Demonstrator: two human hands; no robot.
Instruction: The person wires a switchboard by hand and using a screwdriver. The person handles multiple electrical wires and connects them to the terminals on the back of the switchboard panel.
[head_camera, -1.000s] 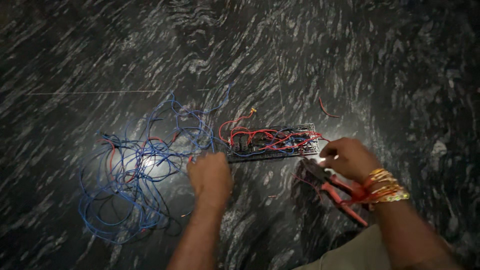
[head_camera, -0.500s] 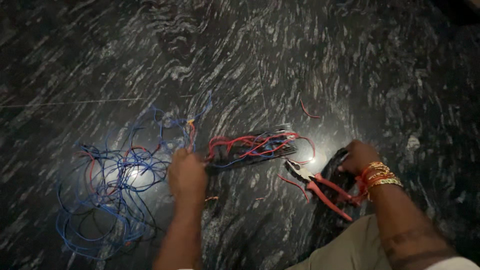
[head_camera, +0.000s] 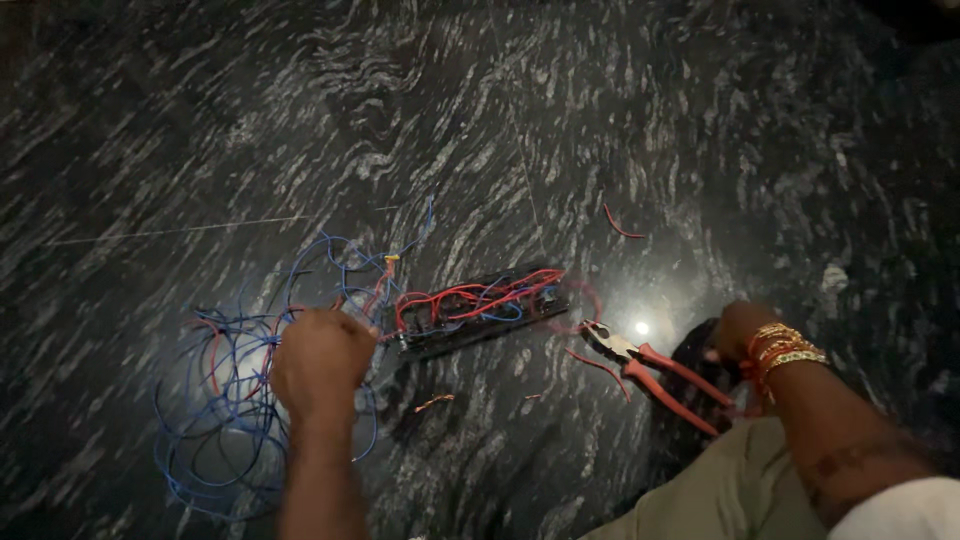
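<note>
The left hand (head_camera: 322, 362) is closed on the tangled blue wires (head_camera: 215, 420), the long black wired switchboard (head_camera: 480, 310) at its 2 o'clock slanting toward 2, while the right hand (head_camera: 742, 330), grip unclear, rests beside red-handled pliers (head_camera: 655, 370) on the dark marble floor (head_camera: 500, 120).

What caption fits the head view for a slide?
Left hand on tangled blue wires beside a wired board; right hand by red pliers.

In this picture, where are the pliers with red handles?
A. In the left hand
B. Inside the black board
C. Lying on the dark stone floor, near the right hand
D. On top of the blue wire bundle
C: the pliers lie on the floor, left of the right hand; neither hand holds them.
</note>
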